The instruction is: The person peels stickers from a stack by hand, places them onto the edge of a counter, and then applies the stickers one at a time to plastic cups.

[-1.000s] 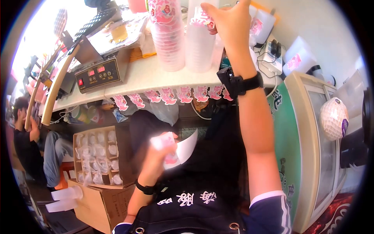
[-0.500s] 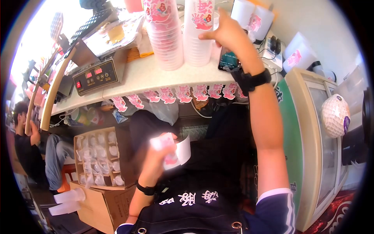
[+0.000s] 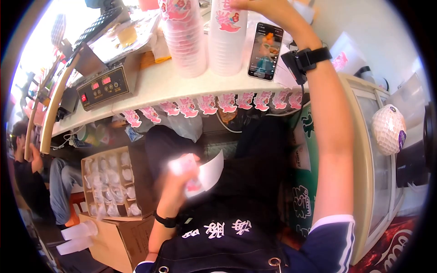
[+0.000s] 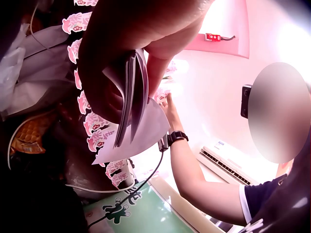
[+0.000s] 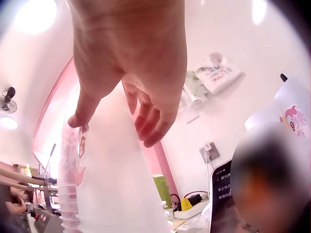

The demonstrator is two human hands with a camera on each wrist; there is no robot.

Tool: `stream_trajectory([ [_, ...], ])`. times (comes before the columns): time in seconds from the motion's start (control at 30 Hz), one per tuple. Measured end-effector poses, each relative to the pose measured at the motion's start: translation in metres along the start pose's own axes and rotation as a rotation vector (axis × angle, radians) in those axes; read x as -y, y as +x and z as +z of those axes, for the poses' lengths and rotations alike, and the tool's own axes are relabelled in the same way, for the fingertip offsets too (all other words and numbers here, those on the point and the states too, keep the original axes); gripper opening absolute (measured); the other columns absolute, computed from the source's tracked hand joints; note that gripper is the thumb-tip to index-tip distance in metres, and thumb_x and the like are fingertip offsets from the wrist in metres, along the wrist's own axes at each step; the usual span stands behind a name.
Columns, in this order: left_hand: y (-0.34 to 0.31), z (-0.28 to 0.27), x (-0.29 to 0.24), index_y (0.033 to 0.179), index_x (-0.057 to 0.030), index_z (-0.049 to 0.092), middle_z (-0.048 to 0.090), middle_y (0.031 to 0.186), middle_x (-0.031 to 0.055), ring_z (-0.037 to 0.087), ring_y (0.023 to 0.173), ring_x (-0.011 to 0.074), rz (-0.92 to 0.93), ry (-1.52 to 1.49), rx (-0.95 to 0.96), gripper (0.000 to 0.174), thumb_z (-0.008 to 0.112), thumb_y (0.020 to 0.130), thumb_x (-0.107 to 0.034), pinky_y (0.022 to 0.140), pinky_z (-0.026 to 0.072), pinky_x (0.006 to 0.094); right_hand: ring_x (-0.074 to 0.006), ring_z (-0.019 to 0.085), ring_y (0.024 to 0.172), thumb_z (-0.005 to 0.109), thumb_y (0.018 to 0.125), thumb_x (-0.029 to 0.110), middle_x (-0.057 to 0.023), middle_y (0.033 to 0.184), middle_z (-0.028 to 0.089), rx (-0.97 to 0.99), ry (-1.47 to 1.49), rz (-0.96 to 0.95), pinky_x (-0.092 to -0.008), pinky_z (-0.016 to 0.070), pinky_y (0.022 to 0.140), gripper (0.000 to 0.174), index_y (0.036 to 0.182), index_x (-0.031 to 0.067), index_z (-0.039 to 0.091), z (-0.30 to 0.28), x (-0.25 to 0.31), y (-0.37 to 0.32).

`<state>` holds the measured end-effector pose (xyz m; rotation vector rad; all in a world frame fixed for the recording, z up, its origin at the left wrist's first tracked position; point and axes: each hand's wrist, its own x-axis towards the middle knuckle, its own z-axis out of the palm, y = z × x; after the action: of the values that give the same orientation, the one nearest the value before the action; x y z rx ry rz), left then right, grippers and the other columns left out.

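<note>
In the head view my left hand (image 3: 174,186) holds a bundle of sheets (image 3: 211,173) above the lap. The left wrist view shows its fingers curled round the thin white sheets (image 4: 129,102), with one sheet bent outward. At the top edge of the head view, my right hand (image 3: 273,11) is at a tall stack of translucent cups (image 3: 226,50) bearing a pink printed sticker (image 3: 227,20). In the right wrist view the right hand (image 5: 131,58) spans the stack (image 5: 114,170), thumb beside the sticker, other fingers loosely bent at the far side; firm contact cannot be told.
Another cup stack (image 3: 184,50) stands left of the first. A lit phone (image 3: 265,52) lies to the right. Pink stickers (image 3: 207,104) hang along the counter's front edge. A control box (image 3: 102,88) is at the left, with a carton of wrapped items (image 3: 109,182) below.
My right hand has come down from the stack's top, spread, then moved up again to the sticker. The phone is uncovered. The left hand keeps its hold; its loose sheet swings.
</note>
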<state>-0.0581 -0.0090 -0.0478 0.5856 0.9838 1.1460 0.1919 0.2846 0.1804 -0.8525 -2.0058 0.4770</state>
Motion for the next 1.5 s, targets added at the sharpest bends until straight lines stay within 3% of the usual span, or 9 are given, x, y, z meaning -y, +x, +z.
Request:
stream_trajectory([
  [0.2, 0.001, 0.001, -0.001, 0.114, -0.0037, 0.057, 0.066, 0.092, 0.0050, 0.064, 0.080, 0.0125, -0.003, -0.001, 0.021, 0.032, 0.069, 0.084, -0.004, 0.072, 0.0501, 0.0254, -0.0236, 0.064, 0.102, 0.087, 0.072, 0.020, -0.0178, 0.128, 0.060, 0.247, 0.080, 0.169, -0.0354, 0.0528, 0.087, 0.091, 0.145, -0.0001, 0.036, 0.010, -0.029, -0.023],
  [0.27, 0.001, 0.001, -0.001, 0.114, -0.0036, 0.057, 0.066, 0.092, 0.0048, 0.064, 0.080, 0.0125, 0.003, -0.014, 0.035, 0.032, 0.069, 0.084, -0.004, 0.072, 0.0501, 0.0256, -0.0213, 0.063, 0.101, 0.087, 0.073, 0.018, -0.0155, 0.129, 0.056, 0.245, -0.103, -0.134, -0.0354, 0.0534, 0.087, 0.096, 0.147, 0.0001, 0.028, 0.014, -0.044, -0.021],
  [0.4, 0.004, 0.006, 0.002, 0.115, -0.0019, 0.061, 0.061, 0.086, 0.0016, 0.057, 0.072, 0.0092, 0.033, 0.041, -0.005, 0.034, 0.066, 0.081, -0.004, 0.063, 0.0468, 0.0249, -0.0285, 0.059, 0.112, 0.087, 0.072, 0.015, -0.0187, 0.130, 0.053, -0.044, 0.435, -0.020, -0.0390, 0.0511, 0.096, 0.104, 0.150, -0.0006, 0.020, 0.035, -0.012, -0.006],
  [0.53, 0.004, 0.007, 0.004, 0.116, -0.0016, 0.061, 0.063, 0.088, 0.0024, 0.058, 0.074, 0.0095, 0.050, 0.049, -0.002, 0.035, 0.066, 0.081, -0.004, 0.065, 0.0470, 0.0251, -0.0326, 0.058, 0.116, 0.086, 0.072, 0.012, -0.0216, 0.132, 0.052, -0.236, 0.439, -0.013, -0.0402, 0.0495, 0.099, 0.107, 0.151, -0.0010, 0.015, 0.064, 0.004, -0.012],
  [0.6, 0.002, 0.001, 0.003, 0.115, -0.0028, 0.060, 0.065, 0.092, 0.0038, 0.062, 0.079, 0.0111, 0.041, 0.030, 0.006, 0.034, 0.067, 0.082, -0.004, 0.070, 0.0487, 0.0256, -0.0326, 0.055, 0.119, 0.085, 0.072, 0.009, -0.0218, 0.132, 0.050, -0.456, 0.039, -0.094, -0.0391, 0.0477, 0.101, 0.107, 0.151, -0.0007, 0.014, 0.088, -0.010, -0.026],
  [0.77, -0.003, -0.010, 0.002, 0.115, -0.0040, 0.059, 0.067, 0.095, 0.0050, 0.065, 0.084, 0.0124, 0.019, -0.009, 0.039, 0.033, 0.068, 0.084, -0.003, 0.075, 0.0506, 0.0259, -0.0325, 0.044, 0.132, 0.086, 0.067, 0.007, -0.0239, 0.143, 0.039, -0.452, 0.123, -0.164, -0.0380, 0.0420, 0.107, 0.111, 0.151, -0.0002, 0.014, 0.097, -0.009, -0.034],
  [0.97, -0.006, -0.017, 0.001, 0.115, -0.0042, 0.059, 0.068, 0.094, 0.0046, 0.065, 0.083, 0.0122, 0.038, -0.033, -0.001, 0.033, 0.068, 0.084, -0.002, 0.074, 0.0509, 0.0261, -0.0299, 0.056, 0.117, 0.084, 0.068, 0.003, -0.0192, 0.129, 0.052, -0.503, -0.034, -0.160, -0.0371, 0.0493, 0.098, 0.097, 0.147, 0.0009, 0.027, 0.081, -0.012, -0.014],
  [1.17, -0.007, -0.019, 0.002, 0.115, -0.0042, 0.059, 0.068, 0.095, 0.0051, 0.066, 0.083, 0.0127, 0.008, -0.065, -0.002, 0.032, 0.068, 0.084, -0.003, 0.074, 0.0513, 0.0265, -0.0160, 0.062, 0.089, 0.078, 0.084, 0.012, -0.0099, 0.108, 0.060, -0.458, 0.395, -0.282, -0.0288, 0.0561, 0.073, 0.066, 0.135, 0.0011, 0.038, 0.039, 0.003, 0.037],
  [1.5, -0.005, -0.022, 0.005, 0.115, -0.0042, 0.059, 0.068, 0.094, 0.0053, 0.065, 0.083, 0.0127, 0.060, -0.023, 0.005, 0.033, 0.068, 0.084, -0.004, 0.075, 0.0497, 0.0263, -0.0177, 0.064, 0.091, 0.075, 0.086, 0.010, -0.0116, 0.108, 0.062, -0.444, 0.378, -0.400, -0.0312, 0.0573, 0.076, 0.050, 0.124, -0.0002, 0.044, -0.017, 0.089, 0.091],
])
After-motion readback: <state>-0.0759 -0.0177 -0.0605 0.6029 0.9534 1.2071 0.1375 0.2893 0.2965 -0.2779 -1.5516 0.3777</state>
